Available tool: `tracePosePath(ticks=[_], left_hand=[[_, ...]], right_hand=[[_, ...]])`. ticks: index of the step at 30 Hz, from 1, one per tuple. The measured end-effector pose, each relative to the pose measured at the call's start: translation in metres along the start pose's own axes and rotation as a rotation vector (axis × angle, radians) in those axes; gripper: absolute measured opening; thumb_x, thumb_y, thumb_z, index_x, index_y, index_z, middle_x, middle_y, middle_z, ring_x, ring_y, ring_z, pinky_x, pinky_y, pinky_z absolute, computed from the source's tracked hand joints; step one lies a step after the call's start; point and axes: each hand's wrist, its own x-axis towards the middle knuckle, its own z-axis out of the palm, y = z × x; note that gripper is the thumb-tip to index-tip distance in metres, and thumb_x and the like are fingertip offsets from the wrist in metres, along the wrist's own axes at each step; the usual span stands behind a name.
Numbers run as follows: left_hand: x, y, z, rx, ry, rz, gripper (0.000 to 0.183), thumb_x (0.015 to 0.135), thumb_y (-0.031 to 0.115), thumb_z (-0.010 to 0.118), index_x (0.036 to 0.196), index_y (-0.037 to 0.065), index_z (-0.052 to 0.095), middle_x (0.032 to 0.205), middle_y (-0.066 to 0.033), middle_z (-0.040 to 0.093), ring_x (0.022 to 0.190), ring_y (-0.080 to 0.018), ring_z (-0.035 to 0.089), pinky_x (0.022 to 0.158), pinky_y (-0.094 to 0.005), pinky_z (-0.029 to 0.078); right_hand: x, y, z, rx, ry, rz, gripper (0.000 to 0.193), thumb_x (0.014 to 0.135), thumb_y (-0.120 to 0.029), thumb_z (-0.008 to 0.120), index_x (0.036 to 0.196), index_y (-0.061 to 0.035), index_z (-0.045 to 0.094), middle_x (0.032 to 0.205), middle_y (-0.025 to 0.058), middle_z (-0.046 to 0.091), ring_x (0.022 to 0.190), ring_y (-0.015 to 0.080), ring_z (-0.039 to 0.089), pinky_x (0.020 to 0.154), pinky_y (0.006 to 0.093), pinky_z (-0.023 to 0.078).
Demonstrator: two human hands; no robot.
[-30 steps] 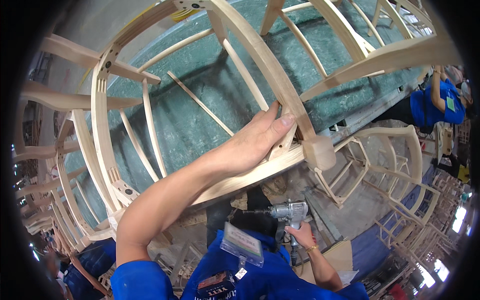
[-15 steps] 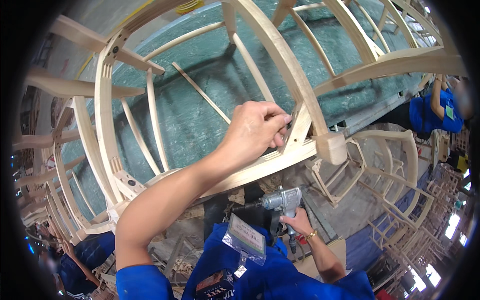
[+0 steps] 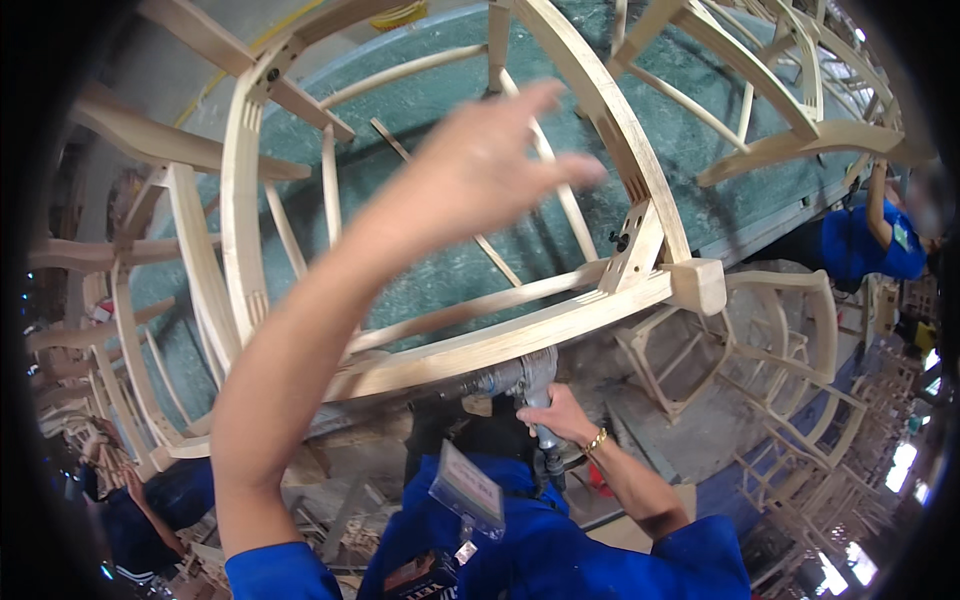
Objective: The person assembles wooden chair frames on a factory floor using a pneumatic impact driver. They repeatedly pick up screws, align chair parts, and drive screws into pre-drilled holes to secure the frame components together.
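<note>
Bolt [image 3: 619,241], dark and jutting from the corner block [image 3: 640,245] of the chair frame [image 3: 480,343], is now in plain sight; half a second ago your left hand [image 3: 492,160] was pinching at that spot, and it has since lifted off toward the middle of the frame. Your right hand [image 3: 563,413] has brought the power tool [image 3: 527,376] up until it shows right at the lower edge of the front rail, where before it sat apart below it. The chair frame rests on the green table [image 3: 440,270], its corner block at the right end of the rail, and that rail lies between your tool and the bolt. More pale wooden frames crowd the left side and the far right of the table, bare chairs [image 3: 680,365] stand on the floor to the right, and a co-worker in blue [image 3: 868,240] is beyond them. Your left forearm slants up across the frame, hiding part of its left side; that hand is blurred, thumb and forefinger spread wide, with nothing visible in it. Your right arm bends inward, fingers wrapped around the tool's handle, nose pointing left.
</note>
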Motion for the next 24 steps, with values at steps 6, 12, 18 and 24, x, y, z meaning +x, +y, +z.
tracePosePath(ticks=[6,12,18,24], left_hand=[[-0.008,-0.018,-0.064,0.392,0.027,0.041,0.029,0.087,0.015,0.052,0.112,0.0,0.056,0.104,-0.0157,0.063,0.098,-0.0268,0.06,0.085,-0.0354,0.046],[-0.051,-0.082,-0.048,0.331,-0.212,-0.12,0.03,0.083,0.006,0.048,0.111,0.0,0.057,0.108,-0.0182,0.061,0.101,-0.032,0.058,0.091,-0.0394,0.044],[-0.072,-0.109,-0.029,0.257,-0.373,-0.173,0.032,0.082,0.001,0.048,0.112,-0.001,0.056,0.11,-0.0181,0.06,0.104,-0.0313,0.057,0.092,-0.0376,0.044],[-0.062,-0.148,-0.069,0.268,-0.436,-0.26,0.048,0.08,0.013,0.06,0.126,0.003,0.046,0.116,-0.0156,0.058,0.112,-0.0301,0.052,0.096,-0.0387,0.039]], right_hand=[[0.03,-0.035,0.029,0.044,-0.075,-0.096,0.022,0.076,-0.017,0.07,0.08,0.0,0.057,0.065,0.0035,0.058,0.049,0.0102,0.056,0.042,0.0239,0.044],[-0.008,-0.023,0.029,-0.161,0.275,-0.201,0.04,0.066,-0.029,0.077,0.085,0.0038,0.064,0.076,0.0113,0.066,0.066,0.0175,0.063,0.063,0.0305,0.05],[-0.011,-0.059,0.024,-0.551,0.648,-0.29,0.05,0.062,-0.037,0.076,0.086,0.0053,0.063,0.081,0.0211,0.065,0.077,0.0323,0.064,0.069,0.0359,0.049],[0.079,-0.088,0.029,0.051,0.315,-0.452,0.032,0.074,-0.031,0.071,0.074,-0.0012,0.059,0.062,0.0061,0.058,0.055,0.0138,0.057,0.048,0.0276,0.043]])
